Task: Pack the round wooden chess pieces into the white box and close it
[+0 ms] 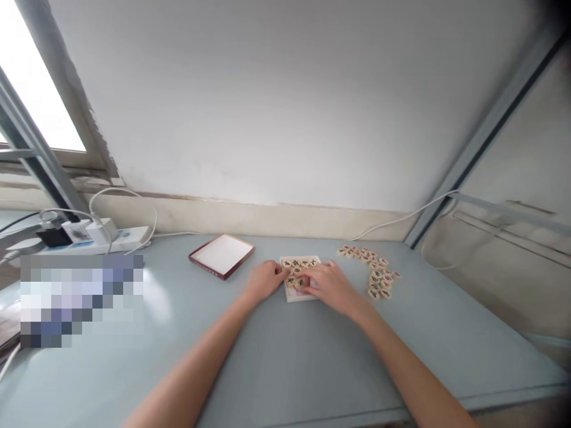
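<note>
Your right hand [330,285] is reaching in over the right side of the white box [304,299], thumb and fingertips closing around a single round game piece [300,283] marked with a dark character; whether that piece is touching the box floor, you cannot tell from this angle. Your left hand [266,279] is resting at the box's left edge, fingers curling inward and partly hidden, fingertips lying by the nearest pieces; you cannot tell whether it is gripping anything. Inside the box, dark-marked pieces [295,263] are lining the far side in a row, with a few more sitting just nearer, partly covered by your fingers. The box is lying flat on the blue-grey table [285,356], straight ahead of you. To the right of it, well clear of the box, loose pieces [377,274] are lying in a curving cluster, some showing red characters. To the left, a dark red lid [225,274] is lying with its white inside facing up. Farther left, a white power strip [134,239] is carrying plugs and cables, and a pale wall [285,119] is standing behind the table.
</note>
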Tool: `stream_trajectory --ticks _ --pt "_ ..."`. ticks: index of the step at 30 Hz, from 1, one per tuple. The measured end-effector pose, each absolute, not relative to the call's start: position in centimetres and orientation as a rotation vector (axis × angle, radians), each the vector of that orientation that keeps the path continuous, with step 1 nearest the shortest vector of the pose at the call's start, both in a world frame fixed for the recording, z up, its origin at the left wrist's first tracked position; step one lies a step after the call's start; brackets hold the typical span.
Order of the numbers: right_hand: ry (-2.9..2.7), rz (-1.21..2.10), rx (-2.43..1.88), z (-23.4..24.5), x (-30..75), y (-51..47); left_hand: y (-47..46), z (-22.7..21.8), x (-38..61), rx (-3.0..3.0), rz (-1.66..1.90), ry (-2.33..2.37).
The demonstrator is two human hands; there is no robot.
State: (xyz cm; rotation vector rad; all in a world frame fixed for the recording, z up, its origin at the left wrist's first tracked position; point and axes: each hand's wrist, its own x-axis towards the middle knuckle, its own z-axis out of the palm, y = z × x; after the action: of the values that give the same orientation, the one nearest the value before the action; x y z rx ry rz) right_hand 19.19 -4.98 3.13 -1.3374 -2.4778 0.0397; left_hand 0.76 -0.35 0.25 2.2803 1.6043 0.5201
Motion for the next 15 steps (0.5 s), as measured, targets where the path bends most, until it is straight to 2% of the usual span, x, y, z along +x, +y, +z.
stream_trajectory --ticks 7,15 --pt "-2.402 -0.026 -1.446 2.4 19.5 -4.4 -0.2 1.6 -0.5 2.128 0.351 1.357" --pt "-2.426 -0.074 -1.415 2.4 19.7 -4.3 -0.4 1.6 0.0 2.093 0.326 1.336"
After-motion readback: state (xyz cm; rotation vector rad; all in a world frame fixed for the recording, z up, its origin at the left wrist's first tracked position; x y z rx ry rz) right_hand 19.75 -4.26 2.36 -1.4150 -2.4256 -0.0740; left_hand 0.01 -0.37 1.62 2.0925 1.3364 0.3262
